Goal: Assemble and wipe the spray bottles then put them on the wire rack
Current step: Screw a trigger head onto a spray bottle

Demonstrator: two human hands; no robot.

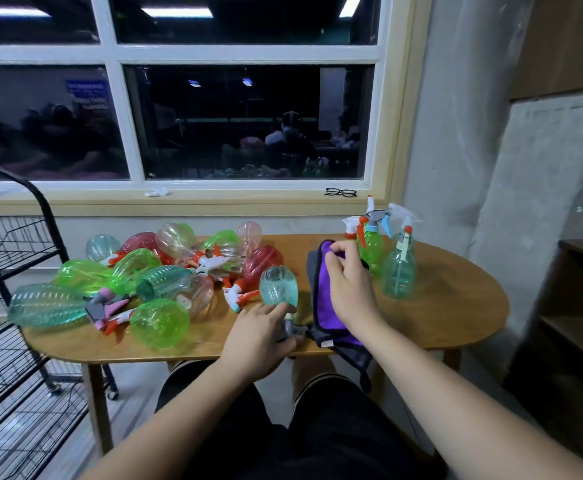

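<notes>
**While my right hand lifts the cloth, the teal bottle lies neck-first toward me**

Since it looks like thin, clear plastic with nothing inside, I judge the teal bottle [278, 285] to be very light, a little springy under a squeeze, and apt to roll or skid on its ribbed belly. It lies on the wooden table [456, 306] near the front edge, just left of the purple cloth [323, 303]. Its long axis runs away from me: the rounded base points toward the window and tilts up, and the neck points back at my lap. A grey spray head [295, 330] sits at that neck; I cannot tell whether it is screwed home.

My left hand [260, 336] holds the neck end, fingers laid over it and thumb beside the grey head. That seems the best hold, since the neck is the stiffest part.

My right hand [349, 282] pinches the cloth's far edge between thumb and fingertips. The cloth is soft and limp, and its near corner droops over the table edge.

Two assembled bottles [399, 271] stand upright beyond the cloth. The wire rack [6, 254] stands at my left.
</notes>
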